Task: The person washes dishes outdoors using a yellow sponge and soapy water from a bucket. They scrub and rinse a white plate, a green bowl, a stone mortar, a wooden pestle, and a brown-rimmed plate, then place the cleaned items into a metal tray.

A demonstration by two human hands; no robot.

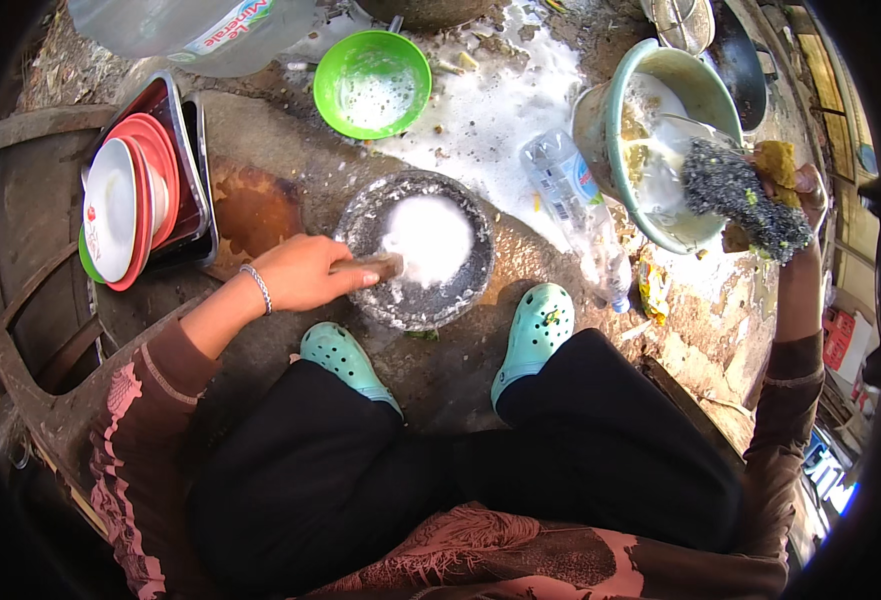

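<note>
Between my feet sits a round stone mortar (353, 225) with white foam heaped in its bowl. My left hand (298, 274) grips a short brown pestle (388, 265), whose visible end reaches over the mortar's bowl at the foam's edge. At the right, my right hand (812, 199) holds a dark, frayed scouring pad (725, 184) with bits of green stuck to it, along with a worn yellow sponge (776, 165). Both are at the near right rim of a pale green bucket (620, 142) of cloudy, foamy water. The bucket seems to lean towards me.
A green bowl (373, 56) holds suds on the foamy ground ahead. A clear plastic bottle (579, 202) lies beside the bucket. Red and white plates (114, 210) lean against trays (194, 150) at left. Beyond are a large water jug (162, 26) and a dark pan (740, 67).
</note>
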